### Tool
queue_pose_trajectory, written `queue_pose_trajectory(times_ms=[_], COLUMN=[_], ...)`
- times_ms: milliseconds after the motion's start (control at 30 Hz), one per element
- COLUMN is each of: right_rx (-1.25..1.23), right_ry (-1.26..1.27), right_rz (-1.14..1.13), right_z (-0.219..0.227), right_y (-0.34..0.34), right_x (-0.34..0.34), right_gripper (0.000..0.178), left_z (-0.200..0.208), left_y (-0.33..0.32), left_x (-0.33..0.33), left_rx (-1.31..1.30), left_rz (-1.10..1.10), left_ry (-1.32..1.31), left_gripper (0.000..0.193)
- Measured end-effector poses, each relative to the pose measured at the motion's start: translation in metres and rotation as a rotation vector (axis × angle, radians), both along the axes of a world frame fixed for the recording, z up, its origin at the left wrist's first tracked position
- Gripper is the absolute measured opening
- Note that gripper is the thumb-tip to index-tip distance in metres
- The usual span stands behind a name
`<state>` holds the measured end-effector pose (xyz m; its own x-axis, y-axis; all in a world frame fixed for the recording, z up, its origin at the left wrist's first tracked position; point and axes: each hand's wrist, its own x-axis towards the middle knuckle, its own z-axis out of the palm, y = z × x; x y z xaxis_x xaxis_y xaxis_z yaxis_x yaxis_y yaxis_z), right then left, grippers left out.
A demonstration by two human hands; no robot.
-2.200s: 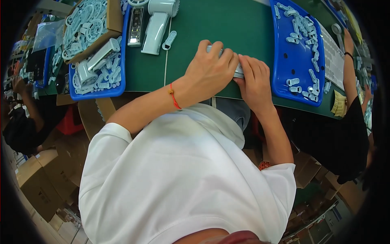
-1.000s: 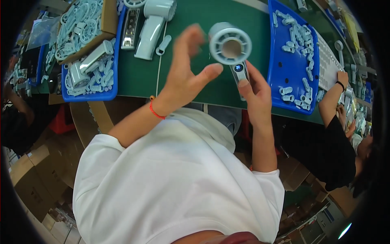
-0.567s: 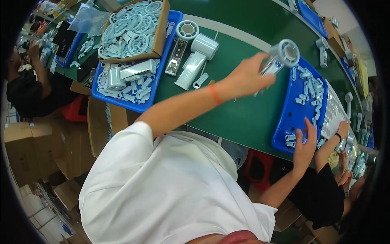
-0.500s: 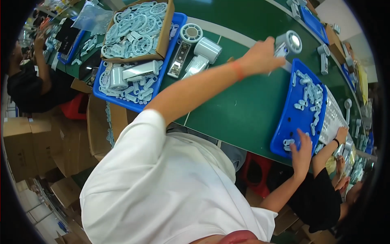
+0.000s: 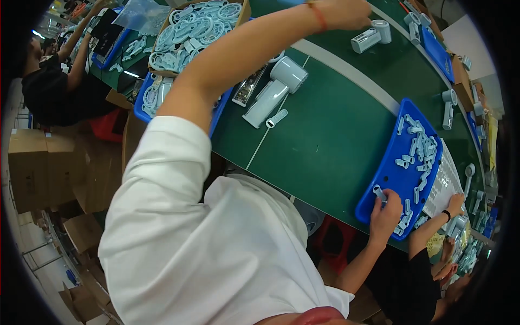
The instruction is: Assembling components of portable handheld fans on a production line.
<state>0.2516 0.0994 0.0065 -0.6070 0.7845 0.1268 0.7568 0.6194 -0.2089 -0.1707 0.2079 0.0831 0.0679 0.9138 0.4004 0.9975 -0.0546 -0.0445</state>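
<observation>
"Over the tray (image 5: 394, 185), what does the right hand (image 5: 385, 215) have?"
"A pale clip (image 5: 378, 192), pinched between thumb and fingers, its looped end poking past the fingertips."
"And the left hand (image 5: 344, 14)?"
"Fingers curled, the fan (image 5: 367, 40) just beside them; whether they grip anything, I can't tell."

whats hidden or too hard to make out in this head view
Left hand: cut by the head view's top edge; whether it holds anything is unclear.
Left blue tray: middle hidden in the head view by the left forearm.
Open-handled fan: head mostly behind that forearm, same view.
Small pale part: lower end covered by the right hand, same view.
</observation>
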Motion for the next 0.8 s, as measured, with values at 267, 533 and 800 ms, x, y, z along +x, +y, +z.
queue_pose_trajectory(times_ms=[267, 533, 800], right_rx=[-0.121, -0.074, -0.005], right_ry=[0.49, 0.282, 0.276], right_rz=[0.117, 0.256, 0.266], right_z=[0.021, -0.006, -0.012], right_y=[-0.027, -0.058, -0.063], right_x=[-0.058, -0.096, -0.087], right_gripper=[0.028, 0.039, 0.027], left_z=[-0.076, -0.094, -0.096], left_y=[-0.22, -0.223, -0.212], left_x=[0.075, 0.113, 0.093], left_rx=[0.053, 0.207, 0.198], left_rz=[0.399, 0.275, 0.223], left_ry=[0.0, -0.232, -0.237], left_gripper=[0.039, 0.056, 0.044])
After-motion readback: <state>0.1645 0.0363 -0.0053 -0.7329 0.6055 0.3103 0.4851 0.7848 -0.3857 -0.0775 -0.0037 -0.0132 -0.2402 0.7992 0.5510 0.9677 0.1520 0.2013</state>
